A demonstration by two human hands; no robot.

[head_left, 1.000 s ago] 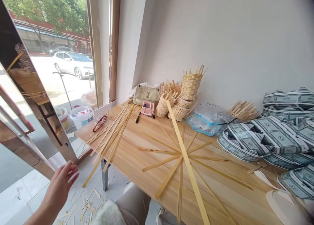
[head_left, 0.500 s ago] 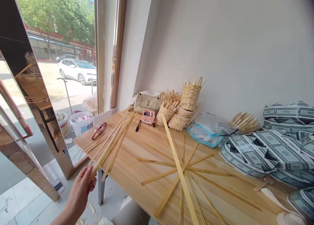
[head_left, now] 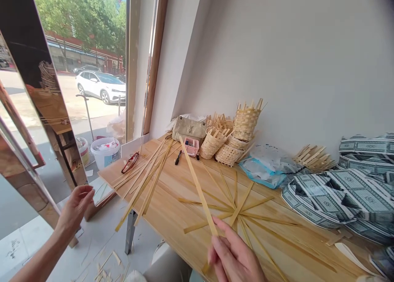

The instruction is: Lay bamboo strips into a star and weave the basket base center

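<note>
My right hand [head_left: 230,253] pinches a long flat bamboo strip [head_left: 198,183] near its lower end; the strip points up and away above the table. Beneath it, several strips [head_left: 261,202] lie crossed in a star shape on the wooden table [head_left: 166,220]. My left hand [head_left: 80,200] is raised off the table's left edge, its fingers curled and close together; whether anything is between them is too small to tell. To the right of that hand, a bundle of loose strips [head_left: 144,177] lies across the table's left part, with some ends sticking out past the edge.
Woven baskets [head_left: 246,122], a beige bag [head_left: 189,128], a pink box [head_left: 191,146] and a pen [head_left: 178,157] stand or lie at the back. Red glasses [head_left: 130,163] are at the left. A plastic bag [head_left: 264,167] and patterned items [head_left: 326,196] lie right.
My left hand has let go of the strip bundle and moved left. My right hand has come into view holding the long strip, whose far end has swung left. The view has shifted slightly.
</note>
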